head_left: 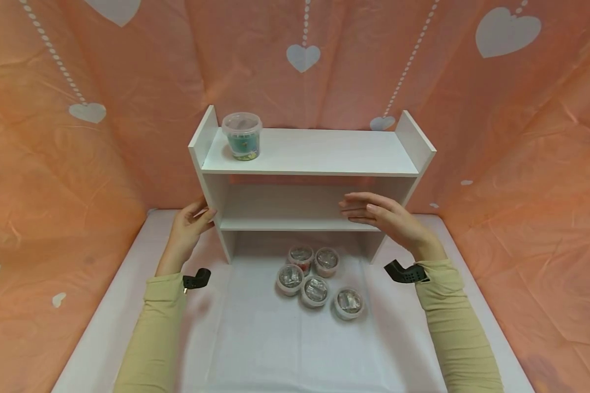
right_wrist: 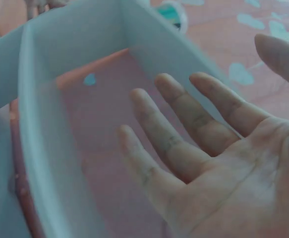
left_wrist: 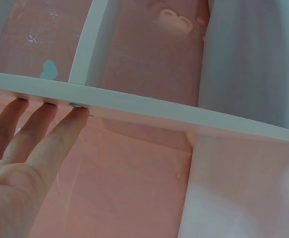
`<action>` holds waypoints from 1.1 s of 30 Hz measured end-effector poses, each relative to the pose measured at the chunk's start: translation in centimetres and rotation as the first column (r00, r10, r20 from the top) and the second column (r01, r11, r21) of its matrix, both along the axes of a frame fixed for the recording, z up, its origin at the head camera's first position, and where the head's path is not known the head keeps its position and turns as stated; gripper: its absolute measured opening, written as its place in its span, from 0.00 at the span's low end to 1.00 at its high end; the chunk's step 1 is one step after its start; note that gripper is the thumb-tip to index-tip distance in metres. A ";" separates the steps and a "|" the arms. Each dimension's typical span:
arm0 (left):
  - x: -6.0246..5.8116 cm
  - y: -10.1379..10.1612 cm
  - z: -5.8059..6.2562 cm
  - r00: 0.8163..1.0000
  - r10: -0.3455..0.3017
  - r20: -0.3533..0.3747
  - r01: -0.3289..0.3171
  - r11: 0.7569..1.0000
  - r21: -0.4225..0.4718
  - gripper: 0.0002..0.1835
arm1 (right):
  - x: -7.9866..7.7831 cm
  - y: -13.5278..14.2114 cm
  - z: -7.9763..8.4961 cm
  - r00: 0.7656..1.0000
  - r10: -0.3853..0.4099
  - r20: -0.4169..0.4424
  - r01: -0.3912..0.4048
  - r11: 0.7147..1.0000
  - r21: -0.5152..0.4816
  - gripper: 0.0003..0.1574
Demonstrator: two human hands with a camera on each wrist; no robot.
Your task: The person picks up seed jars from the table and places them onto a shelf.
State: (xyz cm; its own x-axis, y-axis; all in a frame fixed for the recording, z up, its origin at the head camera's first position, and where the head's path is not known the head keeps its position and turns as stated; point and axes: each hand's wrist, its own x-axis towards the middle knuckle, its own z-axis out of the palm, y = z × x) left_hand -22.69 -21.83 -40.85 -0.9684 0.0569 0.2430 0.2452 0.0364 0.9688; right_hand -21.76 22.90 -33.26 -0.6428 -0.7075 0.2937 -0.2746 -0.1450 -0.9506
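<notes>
A white two-tier shelf unit [head_left: 305, 225] stands against the backdrop in the head view. My left hand [head_left: 187, 232] is at its left side panel; in the left wrist view the straight fingertips [left_wrist: 80, 115] touch the panel's outer face. My right hand [head_left: 388, 218] hovers in front of the middle board near the right side, fingers extended and palm bare in the right wrist view. A clear lidded tub [head_left: 243, 136] with green contents stands at the top board's left end. Several small lidded tubs [head_left: 316, 291] sit on the table below.
A white cloth [head_left: 275, 349] covers the table. Orange fabric [head_left: 255, 65] with white hearts hangs behind and on both sides. The shelf's side panels [head_left: 416, 143] rise above the top board at both ends.
</notes>
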 end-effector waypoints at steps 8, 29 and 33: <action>0.0 0.0 -0.1 1.000 0.004 -0.010 -0.003 1.000 0.018 0.28 | -0.3 0.5 -2.3 0.999 0.006 0.052 -0.008 0.999 0.050 0.26; 0.1 0.0 0.0 1.000 -0.002 -0.027 0.003 1.000 0.026 0.28 | 0.1 3.3 -9.0 0.985 -0.091 0.146 0.074 0.990 0.121 0.27; 0.1 0.0 0.0 1.000 -0.003 -0.024 0.003 1.000 0.018 0.27 | 0.5 4.0 -10.2 0.983 -0.085 0.161 0.065 0.990 0.122 0.27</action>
State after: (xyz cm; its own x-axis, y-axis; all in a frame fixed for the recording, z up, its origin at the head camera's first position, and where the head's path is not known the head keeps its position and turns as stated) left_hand -22.60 -21.79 -40.89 -0.9620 0.0555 0.2673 0.2687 0.0185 0.9630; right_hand -21.30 26.85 -43.46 -0.7280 -0.6785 0.0983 -0.1185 -0.0167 -0.9928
